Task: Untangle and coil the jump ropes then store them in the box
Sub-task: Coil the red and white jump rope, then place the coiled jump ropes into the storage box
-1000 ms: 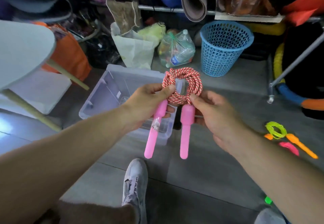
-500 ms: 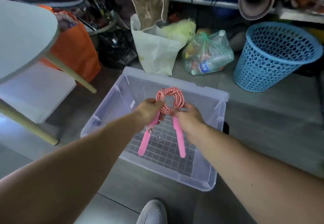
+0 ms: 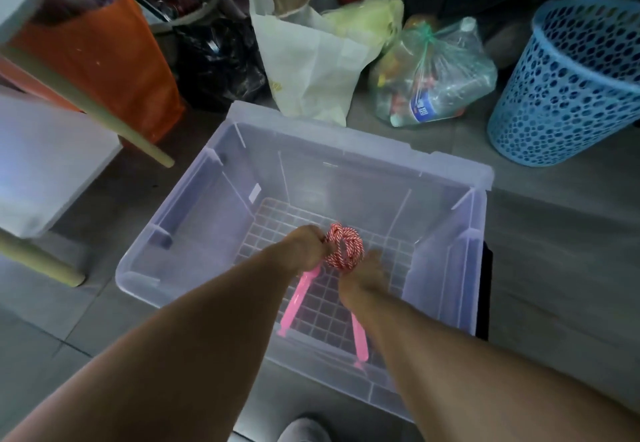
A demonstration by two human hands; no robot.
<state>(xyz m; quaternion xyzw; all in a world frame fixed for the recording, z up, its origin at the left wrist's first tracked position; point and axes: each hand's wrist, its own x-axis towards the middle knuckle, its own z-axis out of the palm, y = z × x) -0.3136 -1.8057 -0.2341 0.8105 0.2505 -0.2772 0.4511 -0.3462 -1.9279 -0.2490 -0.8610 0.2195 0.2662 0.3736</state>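
Note:
A coiled jump rope (image 3: 344, 247) with red-and-white cord and two pink handles (image 3: 299, 299) is low inside the clear plastic box (image 3: 360, 149), close to its gridded bottom. My left hand (image 3: 306, 242) grips the coil at its left side, above one handle. On the right, my right hand (image 3: 363, 277) holds the coil's lower edge; its fingers are mostly hidden behind the hand. Both forearms reach down over the box's near wall.
The box stands on a grey tiled floor. A blue perforated basket (image 3: 568, 88) is at the right. A bag of bottles (image 3: 433, 74), a white bag (image 3: 311, 64) and an orange bag (image 3: 100, 57) crowd the back. Table legs (image 3: 90, 109) slant at the left. My shoe (image 3: 303, 431) is below.
Both hands have carried the coiled rope from in front of me forward and down, deep into the box. The view has tilted down toward the box.

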